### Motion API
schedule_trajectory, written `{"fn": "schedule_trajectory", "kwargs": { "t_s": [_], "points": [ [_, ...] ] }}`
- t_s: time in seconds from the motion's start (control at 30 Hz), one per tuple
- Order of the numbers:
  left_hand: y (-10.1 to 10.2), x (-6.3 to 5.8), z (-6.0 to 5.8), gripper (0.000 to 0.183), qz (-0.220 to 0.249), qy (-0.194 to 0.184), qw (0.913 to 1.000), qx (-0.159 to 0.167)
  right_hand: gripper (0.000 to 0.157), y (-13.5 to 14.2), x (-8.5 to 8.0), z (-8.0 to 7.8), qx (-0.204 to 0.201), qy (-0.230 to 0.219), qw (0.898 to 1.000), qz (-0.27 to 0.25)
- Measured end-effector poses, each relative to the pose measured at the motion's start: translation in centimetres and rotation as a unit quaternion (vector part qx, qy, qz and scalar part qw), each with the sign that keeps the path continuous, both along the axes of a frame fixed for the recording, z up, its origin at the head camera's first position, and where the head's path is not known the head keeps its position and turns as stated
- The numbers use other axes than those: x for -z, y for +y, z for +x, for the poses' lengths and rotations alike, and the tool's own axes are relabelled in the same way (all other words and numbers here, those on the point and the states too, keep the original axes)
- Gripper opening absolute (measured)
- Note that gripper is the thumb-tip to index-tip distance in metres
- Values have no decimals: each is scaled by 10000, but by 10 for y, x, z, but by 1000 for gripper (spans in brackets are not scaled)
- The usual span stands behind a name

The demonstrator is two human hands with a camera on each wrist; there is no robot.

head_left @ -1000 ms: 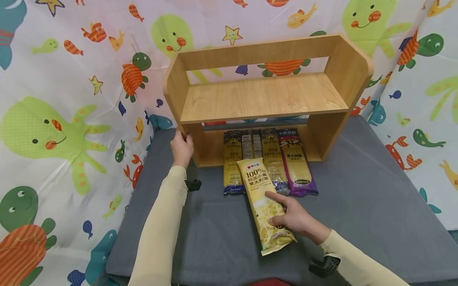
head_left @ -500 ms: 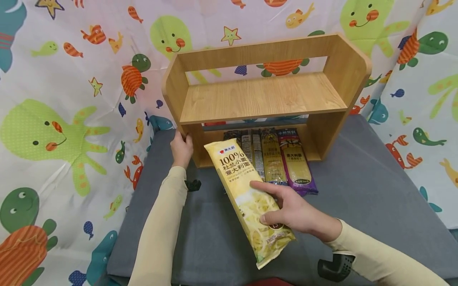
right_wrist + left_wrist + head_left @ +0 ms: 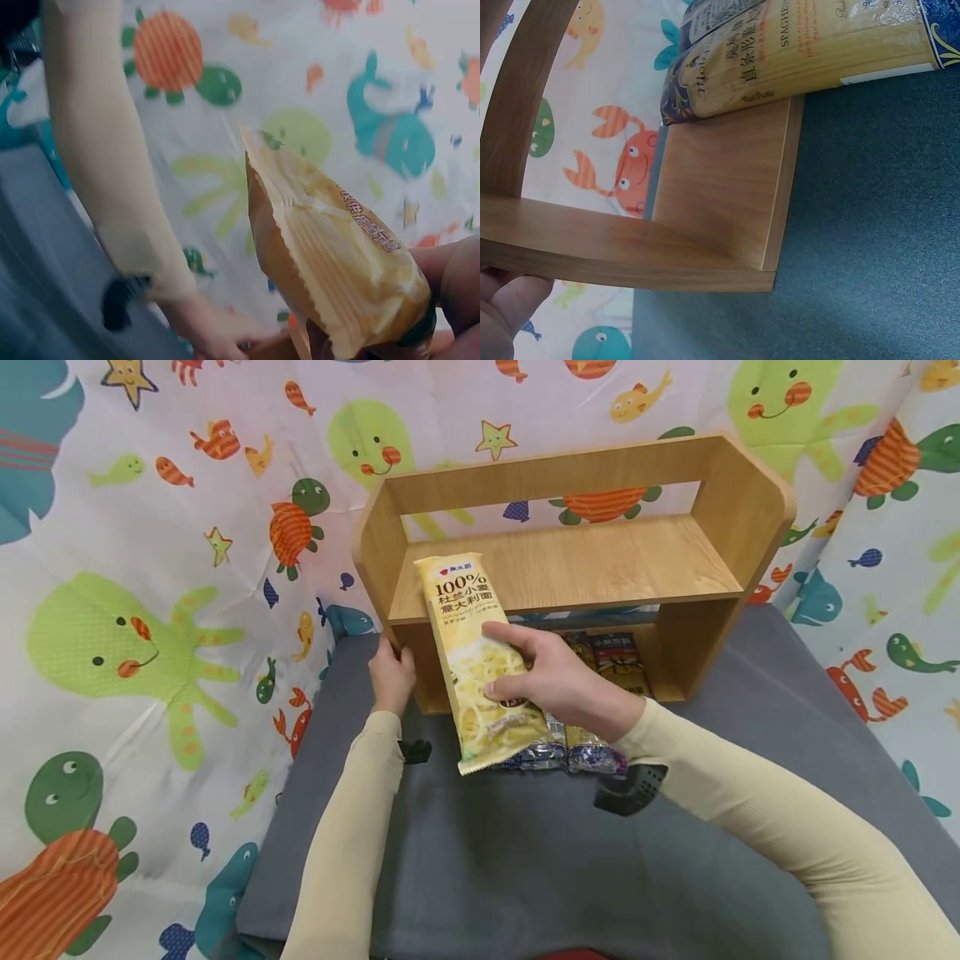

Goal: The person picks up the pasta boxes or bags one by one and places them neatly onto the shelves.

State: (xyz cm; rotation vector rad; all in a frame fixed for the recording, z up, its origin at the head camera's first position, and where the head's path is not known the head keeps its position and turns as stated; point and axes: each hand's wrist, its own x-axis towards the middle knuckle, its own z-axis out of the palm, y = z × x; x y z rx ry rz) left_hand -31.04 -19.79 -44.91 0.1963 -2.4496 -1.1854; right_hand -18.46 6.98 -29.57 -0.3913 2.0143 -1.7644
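Observation:
My right hand (image 3: 558,685) grips a yellow pasta packet (image 3: 476,664) and holds it raised and slanted before the left end of the wooden shelf (image 3: 570,560). The packet's top overlaps the upper board in the head view. In the right wrist view, the crimped end of the packet (image 3: 330,255) faces the camera, with fingers (image 3: 459,281) at its side. My left hand (image 3: 392,678) holds the front edge of the shelf's left side panel; its thumb shows at that panel in the left wrist view. Several spaghetti packs (image 3: 795,52) lie in the lower compartment, partly hidden behind my right hand.
A grey cloth-covered table (image 3: 600,860) carries the shelf. The spaghetti packs stick out past the shelf's front edge. A curtain with printed sea animals (image 3: 135,660) hangs behind and to the left.
My right hand has lifted the pasta packet up and to the left, from low over the table to the level of the upper board. My left hand stays on the side panel.

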Motion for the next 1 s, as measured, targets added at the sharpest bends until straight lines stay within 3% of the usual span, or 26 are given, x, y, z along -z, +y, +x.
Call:
{"fn": "schedule_trajectory", "kwargs": {
  "t_s": [0.17,0.3,0.63,1.0],
  "points": [
    [2,2,-1,42,-30,31,10000,65,80,-21,3,-35,319,-20,9994,113],
    [3,0,0,42,-102,58,9999,29,80,-34,4,-53,468,-125,9987,167],
    [1,1,-2,39,-109,187,9997,71,74,-55,0,-84,181,-344,9990,226],
    [2,-4,1,46,274,-255,9993,33,86,-81,-6,-110,418,-597,9973,-92]
  ]
}}
